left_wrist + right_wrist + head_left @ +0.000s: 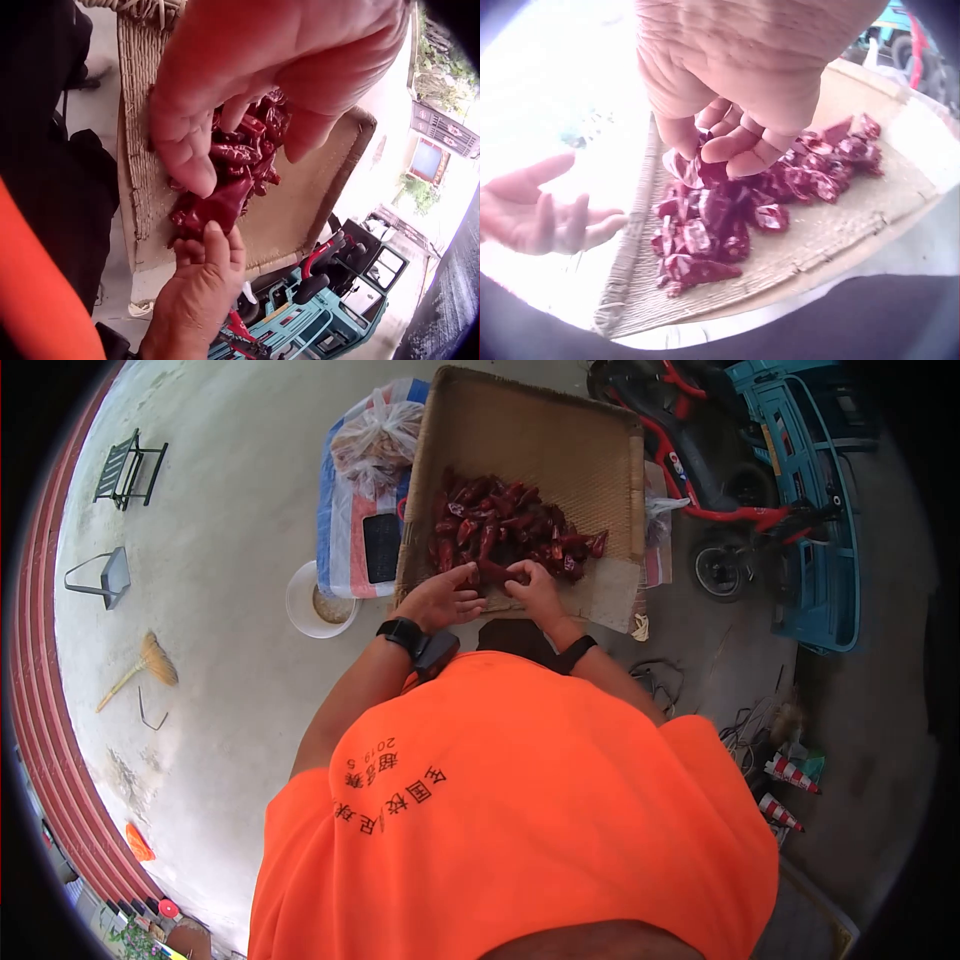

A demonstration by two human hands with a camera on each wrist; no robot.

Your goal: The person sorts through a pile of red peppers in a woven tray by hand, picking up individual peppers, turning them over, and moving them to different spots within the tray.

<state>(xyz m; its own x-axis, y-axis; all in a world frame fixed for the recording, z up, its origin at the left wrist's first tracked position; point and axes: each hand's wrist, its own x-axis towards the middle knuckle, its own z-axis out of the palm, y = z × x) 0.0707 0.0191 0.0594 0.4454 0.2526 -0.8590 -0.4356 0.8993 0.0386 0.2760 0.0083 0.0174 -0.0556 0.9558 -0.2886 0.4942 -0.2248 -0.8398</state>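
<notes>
A pile of dried red chili peppers (500,520) lies in the near part of a woven tray (545,435) in front of the person. The right hand (540,596) pinches one wide, glossy dark red chili (219,206) between thumb and fingers, just over the pile. Across from it, the left hand (440,602) has its fingers spread and loosely bent, holding nothing. In the left wrist view its fingertips come close to the held chili. The right wrist view shows the left hand (544,214) palm up beside the tray's edge, while the right fingers hide part of the chili.
Left of the tray are a clear plastic bag (378,442), a dark phone-like slab (380,548) on a striped sheet, and a white bucket (300,600). A red scooter (700,480) and a blue vehicle (815,560) stand to the right. A broom (150,660) lies on the floor.
</notes>
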